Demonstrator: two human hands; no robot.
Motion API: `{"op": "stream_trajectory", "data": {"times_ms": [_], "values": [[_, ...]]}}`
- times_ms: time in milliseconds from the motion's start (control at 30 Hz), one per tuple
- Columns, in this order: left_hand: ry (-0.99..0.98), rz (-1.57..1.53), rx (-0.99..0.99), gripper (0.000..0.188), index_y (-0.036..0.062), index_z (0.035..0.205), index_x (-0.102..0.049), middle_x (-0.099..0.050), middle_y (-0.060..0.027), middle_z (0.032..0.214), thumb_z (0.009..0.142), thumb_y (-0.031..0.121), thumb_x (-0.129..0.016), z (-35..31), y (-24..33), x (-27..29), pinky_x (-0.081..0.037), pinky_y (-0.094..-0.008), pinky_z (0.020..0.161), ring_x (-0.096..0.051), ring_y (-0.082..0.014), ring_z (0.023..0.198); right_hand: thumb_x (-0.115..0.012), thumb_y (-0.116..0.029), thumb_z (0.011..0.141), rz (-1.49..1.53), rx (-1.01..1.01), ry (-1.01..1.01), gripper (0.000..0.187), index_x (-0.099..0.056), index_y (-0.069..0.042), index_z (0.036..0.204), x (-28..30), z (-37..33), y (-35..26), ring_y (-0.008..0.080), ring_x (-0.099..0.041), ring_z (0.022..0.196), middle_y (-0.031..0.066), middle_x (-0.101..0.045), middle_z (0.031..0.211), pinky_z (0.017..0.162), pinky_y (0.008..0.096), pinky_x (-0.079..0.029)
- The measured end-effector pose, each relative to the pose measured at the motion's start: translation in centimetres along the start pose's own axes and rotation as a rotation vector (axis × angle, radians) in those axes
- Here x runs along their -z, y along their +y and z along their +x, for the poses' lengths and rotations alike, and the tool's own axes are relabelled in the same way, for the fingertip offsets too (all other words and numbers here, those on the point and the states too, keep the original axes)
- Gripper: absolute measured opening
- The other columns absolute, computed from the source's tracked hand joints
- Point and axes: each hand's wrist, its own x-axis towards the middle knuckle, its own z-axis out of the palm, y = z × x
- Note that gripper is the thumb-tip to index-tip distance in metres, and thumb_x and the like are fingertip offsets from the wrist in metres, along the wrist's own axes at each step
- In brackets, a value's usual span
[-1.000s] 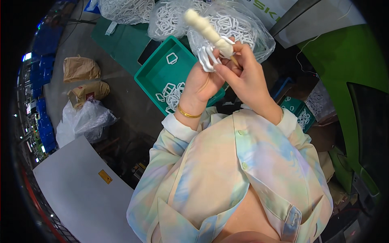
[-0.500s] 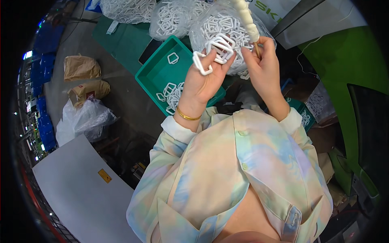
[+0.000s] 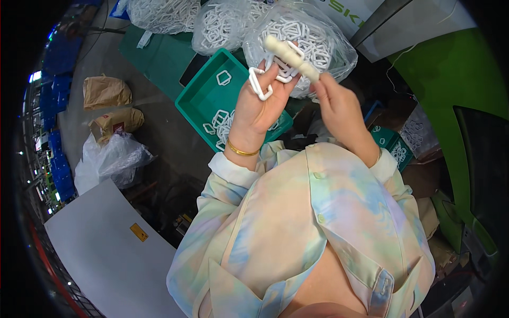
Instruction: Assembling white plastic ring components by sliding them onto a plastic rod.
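Observation:
Several white plastic frame-shaped rings (image 3: 261,85) lie in my left hand (image 3: 258,106), its fingers curled round them. One ring hangs over the thumb side, apart from the rest. My right hand (image 3: 339,100) grips the end of a stick wrapped in cream-coloured, lumpy soft padding (image 3: 291,56). The padded stick lies slantwise across the rings at my left fingertips, partly covering them. Its handle is hidden in my right fist. Beyond both hands, a clear plastic bag (image 3: 339,55) bulges with more white rings.
A green bin (image 3: 196,87) with loose white rings stands beyond my left forearm. More bags of rings (image 3: 220,26) sit at the back. To the right are a small green bin (image 3: 389,139) and a green machine panel (image 3: 440,79). Brown paper bags (image 3: 106,93) lie on the left floor.
My right hand has turned, swinging the padded stick from pointing away to pointing left across the rings. My left hand has shifted slightly left and still holds the rings.

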Motion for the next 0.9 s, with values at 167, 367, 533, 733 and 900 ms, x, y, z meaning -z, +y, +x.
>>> {"op": "stream_trajectory", "data": {"times_ms": [167, 367, 533, 733, 900], "values": [[-0.034, -0.064, 0.043, 0.035, -0.0045, 0.132, -0.044, -0.053, -0.0157, 0.132, 0.098, 0.002, -0.049, 0.5, 0.0, 1.6, -0.037, -0.0472, 0.113, -0.048, -0.0274, 0.129, -0.052, -0.022, 0.098, 0.092, -0.061, 0.043, 0.017, -0.056, -0.006, 0.093, 1.1, 0.2, -1.1, 0.0419, -0.062, 0.072, 0.0201, -0.063, 0.076, 0.059, 0.0466, -0.046], [-0.026, -0.160, 0.111, 0.037, -0.0055, 0.132, -0.042, -0.047, -0.0168, 0.139, 0.097, 0.002, -0.050, 1.4, 0.8, 0.9, -0.031, -0.0495, 0.118, -0.044, -0.0282, 0.133, -0.055, -0.021, 0.096, 0.140, 0.098, -0.246, 0.015, -0.058, -0.007, 0.094, 1.0, -0.8, -1.3, 0.0401, -0.062, 0.072, 0.0172, -0.064, 0.077, 0.061, 0.0459, -0.047], [-0.009, -0.040, 0.060, 0.040, -0.0049, 0.137, -0.040, -0.049, -0.0167, 0.137, 0.098, 0.004, -0.050, 1.2, 0.9, 0.0, -0.033, -0.0483, 0.117, -0.047, -0.0280, 0.130, -0.051, -0.023, 0.098, 0.044, -0.104, 0.023, 0.020, -0.061, -0.007, 0.091, 1.8, 0.7, 0.0, 0.0396, -0.062, 0.072, 0.0191, -0.063, 0.074, 0.061, 0.0446, -0.046], [-0.037, 0.219, -0.043, 0.041, -0.0036, 0.138, -0.044, -0.053, -0.0144, 0.131, 0.097, 0.000, -0.048, 2.0, 2.0, -0.9, -0.038, -0.0429, 0.111, -0.052, -0.0258, 0.124, -0.047, -0.027, 0.103, 0.168, -0.077, 0.259, 0.030, -0.063, -0.003, 0.094, 2.8, 1.7, 2.3, 0.0206, -0.052, 0.057, 0.0130, -0.053, 0.065, 0.057, 0.0330, -0.042], [-0.226, 1.500, -0.559, 0.036, 0.0059, 0.127, -0.062, -0.063, -0.0098, 0.112, 0.092, 0.001, -0.055, 4.5, 4.7, -1.8, -0.052, -0.0292, 0.086, -0.064, -0.0203, 0.102, -0.047, -0.026, 0.103, 0.219, -0.194, 0.273, 0.030, -0.062, -0.002, 0.094, 4.1, 1.9, 2.2, 0.0117, -0.047, 0.057, 0.0054, -0.051, 0.063, 0.055, 0.0292, -0.039]]}}
